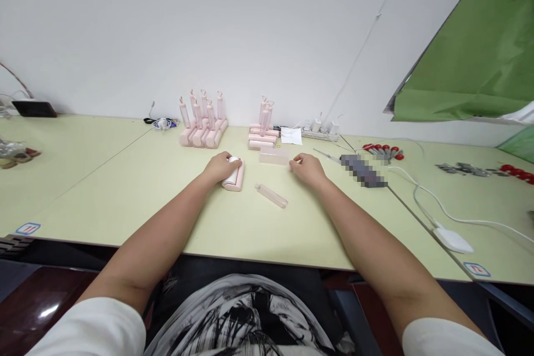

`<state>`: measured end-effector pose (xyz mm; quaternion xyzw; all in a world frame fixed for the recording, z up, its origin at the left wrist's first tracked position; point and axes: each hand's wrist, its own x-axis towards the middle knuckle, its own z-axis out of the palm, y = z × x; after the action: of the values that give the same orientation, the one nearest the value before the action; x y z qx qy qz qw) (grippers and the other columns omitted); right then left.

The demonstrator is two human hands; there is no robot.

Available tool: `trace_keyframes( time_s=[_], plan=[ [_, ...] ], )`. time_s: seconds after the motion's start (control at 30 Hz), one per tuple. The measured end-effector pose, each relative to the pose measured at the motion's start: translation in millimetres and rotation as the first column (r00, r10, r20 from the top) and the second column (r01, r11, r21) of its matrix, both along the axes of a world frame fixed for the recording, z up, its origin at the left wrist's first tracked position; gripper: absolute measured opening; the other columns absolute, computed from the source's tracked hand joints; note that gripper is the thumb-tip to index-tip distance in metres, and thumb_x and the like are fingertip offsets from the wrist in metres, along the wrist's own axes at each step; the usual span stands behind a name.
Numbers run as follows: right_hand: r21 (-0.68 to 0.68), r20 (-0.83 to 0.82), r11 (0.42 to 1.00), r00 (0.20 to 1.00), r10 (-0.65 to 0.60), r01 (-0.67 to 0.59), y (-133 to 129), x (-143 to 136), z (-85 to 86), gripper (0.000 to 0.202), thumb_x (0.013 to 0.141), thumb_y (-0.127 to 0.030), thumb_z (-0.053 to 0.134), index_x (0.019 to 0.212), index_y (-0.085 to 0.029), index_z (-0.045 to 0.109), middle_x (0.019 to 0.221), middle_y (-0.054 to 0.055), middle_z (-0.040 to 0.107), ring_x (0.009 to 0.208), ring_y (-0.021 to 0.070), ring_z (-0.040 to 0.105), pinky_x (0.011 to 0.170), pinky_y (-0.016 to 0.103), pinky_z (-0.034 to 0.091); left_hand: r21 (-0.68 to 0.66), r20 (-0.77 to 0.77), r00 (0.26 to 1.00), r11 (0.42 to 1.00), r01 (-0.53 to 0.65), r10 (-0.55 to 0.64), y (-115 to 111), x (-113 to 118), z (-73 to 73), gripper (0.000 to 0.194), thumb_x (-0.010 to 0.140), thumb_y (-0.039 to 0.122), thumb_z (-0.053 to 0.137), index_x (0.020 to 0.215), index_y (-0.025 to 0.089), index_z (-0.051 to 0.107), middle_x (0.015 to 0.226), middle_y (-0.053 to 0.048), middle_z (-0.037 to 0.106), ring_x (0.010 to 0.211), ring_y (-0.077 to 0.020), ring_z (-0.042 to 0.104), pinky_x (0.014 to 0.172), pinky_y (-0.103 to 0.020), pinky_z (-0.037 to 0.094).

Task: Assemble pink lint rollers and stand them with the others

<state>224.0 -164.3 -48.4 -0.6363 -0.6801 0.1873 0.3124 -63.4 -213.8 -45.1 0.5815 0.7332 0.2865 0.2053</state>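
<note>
Pointing lengthwise toward the wall (271, 22), pink-and-white case (234, 178) under left hand (219, 168).

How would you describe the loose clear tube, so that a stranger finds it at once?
On the pale green table, look between the left hand and right hand. The clear tube lies slantwise there, nearer the front edge than both. Unlike the upright tubes near the wall, it lies flat and shows no loop.

Front of the table (258, 236) passable; clear tube (271, 196) and pale box (273, 156) obstruct further back
</note>
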Motion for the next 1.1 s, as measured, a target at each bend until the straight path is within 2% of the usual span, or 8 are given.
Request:
trace_keyframes(
  time_s=[0.13, 0.33, 0.4, 0.5, 0.63, 0.77, 0.9, 1.1],
  plan=[
    [0.035, -0.067, 0.999, 0.997, 0.032, -0.029, -3.8, -0.2, 4.6, 0.011, 0.073, -0.023, 0.060, 0.064, -0.019, 0.064, 0.067, 0.005, 0.065, 0.063, 0.0174, 0.052, 0.060, 0.029, 0.035, 0.014, -0.061, 0.998, 1.000, -0.006, 0.007, 1.3, -2.5, 0.0, 0.038, 0.077, 0.053, 0.062, 0.096, 0.020, 0.067, 0.102, -0.012, 0.074, 0.088, -0.0294, 0.067, 0.069, -0.034, 0.046],
    [0.092, -0.300, 0.967, 0.919, 0.255, -0.238, -27.3, -23.7, 8.4, 0.026, 0.081, -0.043, 0.056, 0.076, -0.018, 0.063, 0.065, -0.002, 0.059, 0.052, 0.0106, 0.045, 0.051, 0.025, 0.035, 0.212, -0.130, 0.988, 0.972, 0.106, -0.079, -7.7, 8.2, 9.1, 0.037, 0.090, 0.046, 0.050, 0.107, 0.018, 0.067, 0.119, -0.013, 0.068, 0.104, -0.0267, 0.063, 0.089, -0.036, 0.047],
    [0.123, -0.469, 0.924, 0.799, 0.376, -0.362, -39.2, -35.1, 9.0, 0.028, 0.078, -0.046, 0.063, 0.076, -0.018, 0.063, 0.065, -0.002, 0.059, 0.049, 0.0088, 0.043, 0.048, 0.024, 0.034, 0.301, -0.127, 0.968, 0.921, 0.246, -0.216, -16.1, 18.4, 13.0, 0.036, 0.094, 0.045, 0.046, 0.111, 0.021, 0.067, 0.118, -0.007, 0.069, 0.102, -0.0210, 0.063, 0.090, -0.031, 0.047],
    [0.168, -0.589, 0.873, 0.664, 0.461, -0.457, -54.6, -47.5, 11.7, 0.030, 0.075, -0.047, 0.070, 0.076, -0.018, 0.063, 0.066, -0.002, 0.061, 0.047, 0.0077, 0.044, 0.045, 0.023, 0.034, 0.416, -0.119, 0.854, 0.756, 0.506, -0.506, -28.3, 34.5, 14.4, 0.041, 0.092, 0.049, 0.052, 0.116, 0.019, 0.066, 0.106, -0.006, 0.072, 0.086, -0.0176, 0.064, 0.078, -0.028, 0.049],
    [0.162, -0.656, 0.857, 0.596, 0.463, -0.489, -62.6, -52.8, 14.5, 0.028, 0.076, -0.046, 0.069, 0.076, -0.019, 0.062, 0.066, -0.002, 0.061, 0.045, 0.0085, 0.047, 0.044, 0.024, 0.036, 0.452, -0.127, 0.780, 0.664, 0.595, -0.613, -34.3, 44.7, 9.0, 0.035, 0.091, 0.047, 0.057, 0.111, 0.020, 0.069, 0.092, -0.003, 0.071, 0.071, -0.0137, 0.059, 0.067, -0.026, 0.047],
    [0.114, -0.556, 0.867, 0.693, 0.460, -0.485, -59.5, -49.9, 11.5, 0.023, 0.079, -0.042, 0.064, 0.077, -0.019, 0.062, 0.070, -0.002, 0.062, 0.051, 0.0098, 0.049, 0.048, 0.024, 0.038, 0.468, -0.037, 0.831, 0.726, 0.505, -0.554, -29.8, 40.5, 4.4, 0.035, 0.088, 0.046, 0.060, 0.109, 0.020, 0.068, 0.079, 0.000, 0.067, 0.065, -0.0128, 0.054, 0.063, -0.025, 0.044],
    [0.035, -0.196, 0.848, 0.828, 0.525, -0.529, -59.3, -44.8, 7.8, 0.022, 0.077, -0.041, 0.069, 0.083, -0.020, 0.068, 0.067, -0.003, 0.062, 0.058, 0.0121, 0.050, 0.054, 0.024, 0.035, 0.511, 0.085, 0.878, 0.777, 0.367, -0.471, -25.0, 34.5, 5.0, 0.037, 0.085, 0.045, 0.061, 0.109, 0.018, 0.068, 0.067, 0.003, 0.055, 0.060, -0.0116, 0.047, 0.059, -0.024, 0.041],
    [-0.182, 0.010, 0.764, 0.776, 0.631, -0.619, -65.8, -42.1, 8.2, 0.016, 0.064, -0.027, 0.077, 0.078, -0.021, 0.070, 0.060, -0.003, 0.062, 0.049, 0.0124, 0.048, 0.049, 0.025, 0.029, 0.524, 0.154, 0.854, 0.774, 0.356, -0.497, -23.8, 32.8, 7.8, 0.037, 0.079, 0.044, 0.067, 0.106, 0.018, 0.070, 0.061, 0.006, 0.042, 0.056, -0.0103, 0.040, 0.055, -0.024, 0.036]
  ],
)
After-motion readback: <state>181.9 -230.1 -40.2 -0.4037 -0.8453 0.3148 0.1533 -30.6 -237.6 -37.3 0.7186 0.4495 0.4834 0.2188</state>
